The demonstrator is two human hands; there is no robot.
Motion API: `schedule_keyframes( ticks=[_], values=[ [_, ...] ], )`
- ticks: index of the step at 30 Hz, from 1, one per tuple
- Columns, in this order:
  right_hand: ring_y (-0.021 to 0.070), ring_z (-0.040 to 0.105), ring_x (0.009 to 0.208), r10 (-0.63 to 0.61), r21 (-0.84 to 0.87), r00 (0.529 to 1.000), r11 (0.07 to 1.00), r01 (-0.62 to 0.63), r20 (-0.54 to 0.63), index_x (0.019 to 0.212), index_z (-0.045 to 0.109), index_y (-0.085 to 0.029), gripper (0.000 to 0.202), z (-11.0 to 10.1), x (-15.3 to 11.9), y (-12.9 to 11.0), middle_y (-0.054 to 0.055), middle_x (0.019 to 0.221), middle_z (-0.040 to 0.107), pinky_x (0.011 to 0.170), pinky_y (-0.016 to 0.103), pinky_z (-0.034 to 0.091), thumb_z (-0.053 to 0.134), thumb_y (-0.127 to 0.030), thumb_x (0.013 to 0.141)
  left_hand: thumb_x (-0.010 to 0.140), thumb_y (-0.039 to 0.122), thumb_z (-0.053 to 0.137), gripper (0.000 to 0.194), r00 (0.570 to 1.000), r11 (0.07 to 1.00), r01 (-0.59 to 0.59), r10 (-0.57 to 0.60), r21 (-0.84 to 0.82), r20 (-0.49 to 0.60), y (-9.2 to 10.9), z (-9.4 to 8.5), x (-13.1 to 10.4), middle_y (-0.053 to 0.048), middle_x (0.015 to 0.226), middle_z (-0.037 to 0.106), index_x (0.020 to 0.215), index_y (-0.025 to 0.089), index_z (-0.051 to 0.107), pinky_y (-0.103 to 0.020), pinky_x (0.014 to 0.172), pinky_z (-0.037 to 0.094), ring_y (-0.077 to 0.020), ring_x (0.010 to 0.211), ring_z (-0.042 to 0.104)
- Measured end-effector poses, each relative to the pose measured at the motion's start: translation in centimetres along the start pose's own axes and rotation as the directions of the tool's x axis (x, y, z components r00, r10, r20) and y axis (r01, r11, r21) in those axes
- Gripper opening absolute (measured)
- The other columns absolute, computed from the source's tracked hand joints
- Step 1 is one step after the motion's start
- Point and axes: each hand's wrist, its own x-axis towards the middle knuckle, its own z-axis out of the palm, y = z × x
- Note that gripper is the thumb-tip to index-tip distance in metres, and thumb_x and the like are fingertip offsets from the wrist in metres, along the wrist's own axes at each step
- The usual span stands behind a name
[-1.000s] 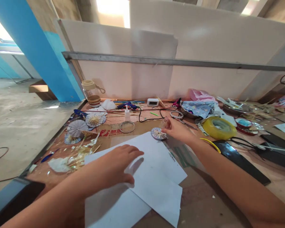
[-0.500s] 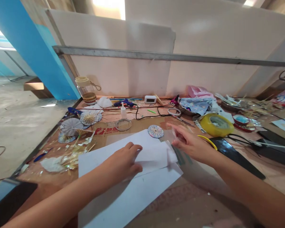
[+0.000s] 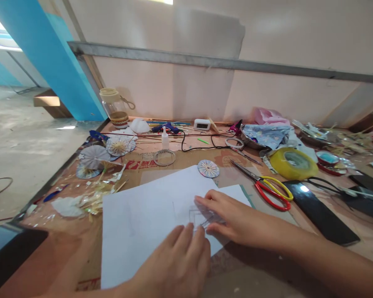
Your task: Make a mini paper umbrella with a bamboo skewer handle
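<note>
White paper sheets [image 3: 136,223] lie overlapping in front of me. Faint straight lines and nested angular outlines [image 3: 196,215] show near my fingers; I cannot tell whether they are drawn on the paper or belong to a clear piece on it. My left hand [image 3: 182,256] rests palm down at the paper's near side, fingers stretched forward. My right hand [image 3: 226,211] touches the sheets from the right, thumb and forefinger apart. A round disc with radiating sticks [image 3: 208,169] sits at the paper's far edge. Red-and-yellow-handled scissors [image 3: 267,188] lie partly open to the right.
Behind the paper stand a glue bottle [image 3: 165,140], a clear ring [image 3: 164,157] and a blue glue gun [image 3: 166,128]. Yellow tape [image 3: 294,163] and a black phone [image 3: 321,211] lie rightward. More pleated discs [image 3: 95,157] and plastic scraps [image 3: 96,198] crowd the left.
My right hand has moved left and down onto the paper, uncovering the scissors. My left hand has moved nearer to me. The upper folded-looking sheet no longer stands raised between them.
</note>
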Motion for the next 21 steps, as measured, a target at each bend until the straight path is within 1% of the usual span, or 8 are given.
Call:
schedule_keyframes(
  ticks=[2, 4, 7, 9, 11, 14, 18, 21],
  values=[
    [0.0206, 0.060, 0.101, -0.067, 0.026, 0.998, 0.997, 0.067, -0.010, 0.139, 0.050, -0.019, 0.050, 0.4, 0.8, -0.7, 0.010, 0.112, 0.059, 0.090, 0.033, 0.053, 0.057, -0.011, 0.090, 0.096, 0.023, 0.042, 0.035, 0.998, 0.999, -0.011, 0.013, 0.030, -0.062, 1.3, 1.0, 0.1, -0.013, 0.120, 0.070, 0.118, 0.011, 0.065, -0.039, 0.088, 0.050, -0.0277, 0.107, 0.065],
    [0.0203, 0.059, 0.103, -0.096, 0.030, 0.991, 0.995, 0.099, -0.095, 0.133, 0.055, -0.017, 0.044, 0.7, 1.3, -0.6, 0.011, 0.114, 0.059, 0.092, 0.033, 0.053, 0.053, -0.007, 0.091, 0.096, 0.024, 0.038, 0.040, 0.996, 0.997, 0.040, -0.035, 0.067, -0.080, 1.6, 1.9, 0.4, -0.016, 0.125, 0.068, 0.121, 0.008, 0.065, -0.043, 0.089, 0.049, -0.0312, 0.111, 0.065],
    [0.0223, 0.058, 0.109, -0.109, -0.034, 0.960, 0.994, 0.104, -0.257, 0.124, 0.061, -0.015, 0.030, 1.2, 1.1, 1.0, 0.013, 0.118, 0.062, 0.096, 0.038, 0.052, 0.050, -0.012, 0.096, 0.095, 0.024, 0.036, 0.044, 0.992, 0.990, 0.105, -0.098, 0.091, -0.076, 1.1, 2.8, 0.9, -0.019, 0.130, 0.066, 0.123, 0.005, 0.064, -0.046, 0.089, 0.047, -0.0349, 0.116, 0.063],
    [0.0237, 0.058, 0.110, -0.139, -0.113, 0.935, 0.988, 0.107, -0.325, 0.120, 0.062, -0.016, 0.026, 1.8, 0.5, 2.4, 0.013, 0.117, 0.064, 0.097, 0.042, 0.051, 0.050, -0.016, 0.098, 0.096, 0.024, 0.037, 0.043, 0.990, 0.988, 0.124, -0.117, 0.087, -0.082, 0.8, 3.2, 0.9, -0.018, 0.130, 0.066, 0.122, 0.006, 0.065, -0.046, 0.090, 0.047, -0.0347, 0.116, 0.064],
    [0.0245, 0.058, 0.111, -0.171, -0.181, 0.913, 0.977, 0.110, -0.369, 0.120, 0.063, -0.017, 0.024, 2.3, -0.1, 3.5, 0.013, 0.117, 0.065, 0.097, 0.044, 0.050, 0.053, -0.017, 0.098, 0.096, 0.024, 0.037, 0.041, 0.987, 0.987, 0.138, -0.130, 0.086, -0.098, 0.6, 3.5, 0.7, -0.016, 0.127, 0.068, 0.121, 0.008, 0.065, -0.045, 0.090, 0.046, -0.0335, 0.114, 0.065],
    [0.0247, 0.058, 0.113, -0.191, -0.218, 0.906, 0.969, 0.114, -0.378, 0.121, 0.063, -0.018, 0.026, 2.9, -0.6, 4.3, 0.012, 0.120, 0.065, 0.098, 0.044, 0.050, 0.055, -0.018, 0.097, 0.097, 0.023, 0.037, 0.039, 0.983, 0.981, 0.159, -0.147, 0.108, -0.111, 0.4, 3.9, 0.4, -0.015, 0.123, 0.071, 0.121, 0.009, 0.064, -0.044, 0.089, 0.046, -0.0323, 0.111, 0.067],
    [0.0240, 0.058, 0.113, -0.182, -0.198, 0.913, 0.973, 0.115, -0.365, 0.120, 0.064, -0.019, 0.026, 2.9, -0.7, 4.5, 0.012, 0.120, 0.066, 0.097, 0.043, 0.051, 0.054, -0.017, 0.097, 0.095, 0.019, 0.037, 0.039, 0.984, 0.972, 0.172, -0.161, 0.161, -0.078, 0.0, 4.2, 0.1, -0.016, 0.125, 0.069, 0.123, 0.007, 0.061, -0.043, 0.089, 0.047, -0.0322, 0.110, 0.067],
    [0.0248, 0.059, 0.115, -0.160, -0.191, 0.920, 0.977, 0.095, -0.358, 0.120, 0.065, -0.020, 0.026, 2.7, -0.7, 4.4, 0.011, 0.121, 0.066, 0.097, 0.043, 0.052, 0.055, -0.017, 0.096, 0.095, 0.019, 0.034, 0.039, 0.984, 0.972, 0.180, -0.176, 0.154, -0.038, -0.3, 4.0, 0.2, -0.016, 0.124, 0.069, 0.121, 0.008, 0.061, -0.040, 0.088, 0.048, -0.0303, 0.110, 0.067]
  ],
)
